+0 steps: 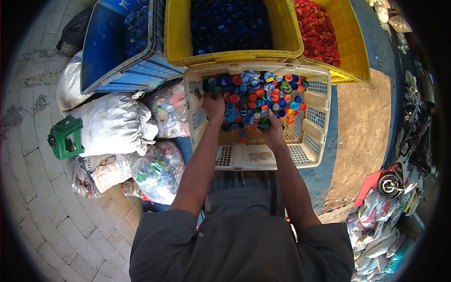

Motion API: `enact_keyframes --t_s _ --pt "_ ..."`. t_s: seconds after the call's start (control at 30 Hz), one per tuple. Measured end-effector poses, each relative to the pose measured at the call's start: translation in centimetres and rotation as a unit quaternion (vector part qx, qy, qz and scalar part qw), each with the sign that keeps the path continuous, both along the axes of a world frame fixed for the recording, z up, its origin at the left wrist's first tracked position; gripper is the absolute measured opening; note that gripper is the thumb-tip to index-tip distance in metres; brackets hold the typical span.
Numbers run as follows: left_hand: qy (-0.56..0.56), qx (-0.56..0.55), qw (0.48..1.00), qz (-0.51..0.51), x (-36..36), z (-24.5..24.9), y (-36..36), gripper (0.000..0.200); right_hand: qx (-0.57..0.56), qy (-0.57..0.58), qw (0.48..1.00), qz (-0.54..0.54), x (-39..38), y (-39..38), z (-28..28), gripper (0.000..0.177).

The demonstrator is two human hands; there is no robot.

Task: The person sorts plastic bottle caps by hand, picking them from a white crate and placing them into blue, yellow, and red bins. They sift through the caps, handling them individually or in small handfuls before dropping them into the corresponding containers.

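A cream plastic crate [314, 136] sits in front of me, holding a heap of mixed bottle caps [263, 96] in blue, red, green and white. My left hand [213, 105] rests on the left side of the heap with its fingers curled among the caps. At the heap's near edge, my right hand [270, 129] is closed around a few caps, a green one showing at the fingers.
Behind the crate stand a yellow bin of dark blue caps [230, 23], a yellow bin of red caps [319, 30] and a blue bin [108, 47]. Filled white and clear sacks [112, 124] and a green stool [66, 136] lie left. More bags [376, 225] sit right.
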State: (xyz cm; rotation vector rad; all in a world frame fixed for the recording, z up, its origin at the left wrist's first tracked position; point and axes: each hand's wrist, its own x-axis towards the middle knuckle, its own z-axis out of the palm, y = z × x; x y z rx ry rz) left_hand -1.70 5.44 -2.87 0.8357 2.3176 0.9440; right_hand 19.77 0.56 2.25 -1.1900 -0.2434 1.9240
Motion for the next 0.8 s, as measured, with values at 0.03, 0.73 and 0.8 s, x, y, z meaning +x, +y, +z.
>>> enact_keyframes --t_s 0.03,0.73,0.8 --pt "-0.038 0.005 0.999 0.007 0.0 -0.3 -0.6 0.023 0.005 -0.012 1.000 0.009 -0.3 0.4 -0.2 0.026" --pt "-0.715 0.170 0.667 0.122 -1.3 6.9 -12.4 0.031 0.268 -0.677 0.560 0.395 -9.6 9.0 -0.5 0.047" --pt "-0.714 0.187 0.663 0.123 -1.5 7.4 -12.3 0.030 0.261 -0.675 0.571 0.388 -9.7 9.0 -0.6 0.043"
